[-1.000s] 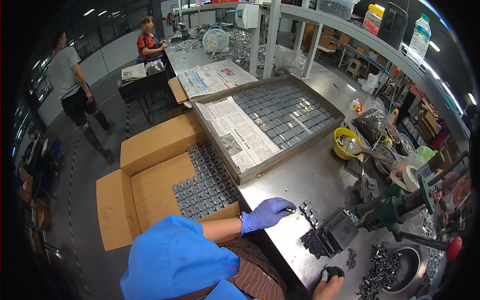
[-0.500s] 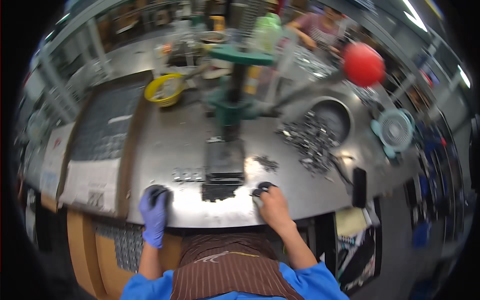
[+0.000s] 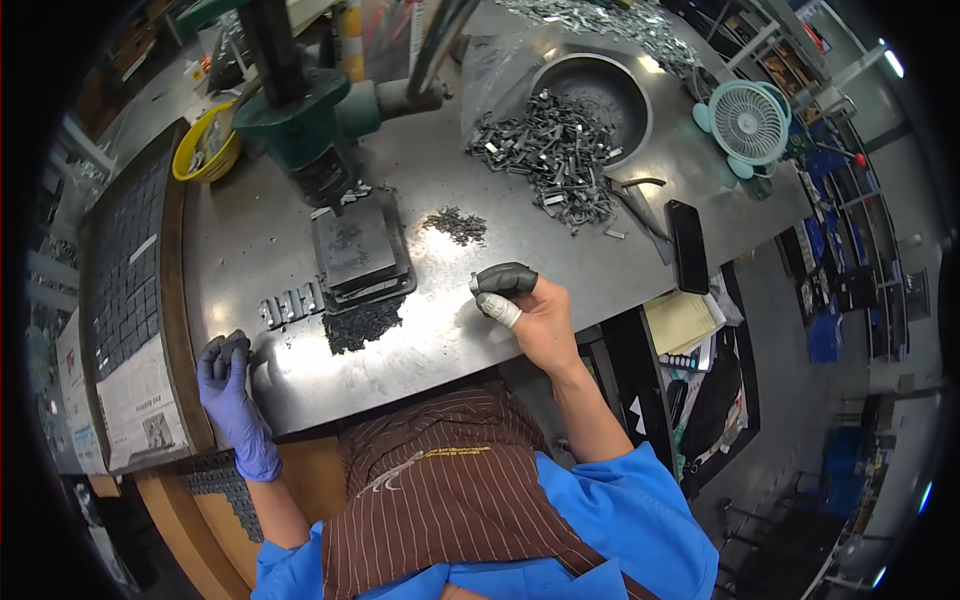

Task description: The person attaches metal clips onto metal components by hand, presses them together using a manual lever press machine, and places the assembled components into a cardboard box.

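Observation:
My right hand (image 3: 535, 310), with black and white coverings on its fingers, is closed over the front of the metal table (image 3: 430, 340). Between its fingertips shows a small silver metal piece (image 3: 474, 284). At the left, next to a wooden-framed tray, my left hand (image 3: 232, 405) wears a purple glove with dark fingertips. Its fingers are bent together, and what they pinch, if anything, is unclear. A green bench press (image 3: 310, 125) stands over a dark metal block (image 3: 360, 245). Several silver metal pieces (image 3: 290, 304) lie in a row left of the block.
Dark scraps (image 3: 365, 325) lie before the block, a smaller heap (image 3: 456, 225) beside it. Metal parts (image 3: 555, 160) spill from a round pan (image 3: 640, 110). Pliers (image 3: 640, 215), a phone (image 3: 686, 245) and a fan (image 3: 748, 125) stand right; the tray (image 3: 172, 300) and yellow basket (image 3: 225, 155) left.
The view has turned toward the right, so the press and tray sit farther left. My right hand has lifted and shows a silver metal piece at its fingertips. My left hand is now beside the tray.

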A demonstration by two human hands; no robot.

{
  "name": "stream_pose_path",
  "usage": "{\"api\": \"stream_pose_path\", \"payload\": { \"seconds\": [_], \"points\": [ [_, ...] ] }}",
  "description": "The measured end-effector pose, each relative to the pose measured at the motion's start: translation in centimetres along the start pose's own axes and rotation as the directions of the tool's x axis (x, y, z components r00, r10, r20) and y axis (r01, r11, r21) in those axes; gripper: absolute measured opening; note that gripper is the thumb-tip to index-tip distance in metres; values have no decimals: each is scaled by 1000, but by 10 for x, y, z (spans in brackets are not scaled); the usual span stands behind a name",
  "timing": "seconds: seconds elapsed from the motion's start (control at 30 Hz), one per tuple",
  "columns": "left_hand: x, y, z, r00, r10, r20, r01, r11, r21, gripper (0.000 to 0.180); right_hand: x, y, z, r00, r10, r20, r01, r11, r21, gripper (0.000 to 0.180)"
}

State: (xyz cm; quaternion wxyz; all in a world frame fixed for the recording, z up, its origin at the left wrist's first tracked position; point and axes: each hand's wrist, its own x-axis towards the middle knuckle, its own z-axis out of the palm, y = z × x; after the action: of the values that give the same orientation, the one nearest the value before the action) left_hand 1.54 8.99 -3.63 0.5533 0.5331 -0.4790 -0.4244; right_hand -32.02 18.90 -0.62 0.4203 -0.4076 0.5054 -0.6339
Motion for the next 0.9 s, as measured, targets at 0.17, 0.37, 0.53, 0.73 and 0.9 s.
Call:
{"api": "stream_pose_path", "payload": {
  "seconds": [0.17, 0.37, 0.53, 0.73, 0.9],
  "points": [
    [-11, 20, 15, 1000, -24, 14, 22, 992, 126, 33, -14, 5, -32, 938, -339, 76, 256, 527, -810, 15],
    [-6, 6, -21, 987, 146, 59, -156, 851, 502, 29, -13, 37, -32, 972, -232, 50, 137, 375, -917, 11],
    [28, -32, -41, 701, 522, 485, -712, 552, 435, 29, -19, 31, -31, 969, -246, 7, 93, 340, -936, 9],
    [42, -33, -54, 887, 184, 424, -390, 791, 472, 30, -15, 33, -31, 957, -290, 14, 106, 304, -947, 6],
    [28, -25, -42, 793, 409, 451, -596, 672, 440, 26, -15, 35, -30, 961, -278, 5, 101, 333, -937, 5]
  ]
}}
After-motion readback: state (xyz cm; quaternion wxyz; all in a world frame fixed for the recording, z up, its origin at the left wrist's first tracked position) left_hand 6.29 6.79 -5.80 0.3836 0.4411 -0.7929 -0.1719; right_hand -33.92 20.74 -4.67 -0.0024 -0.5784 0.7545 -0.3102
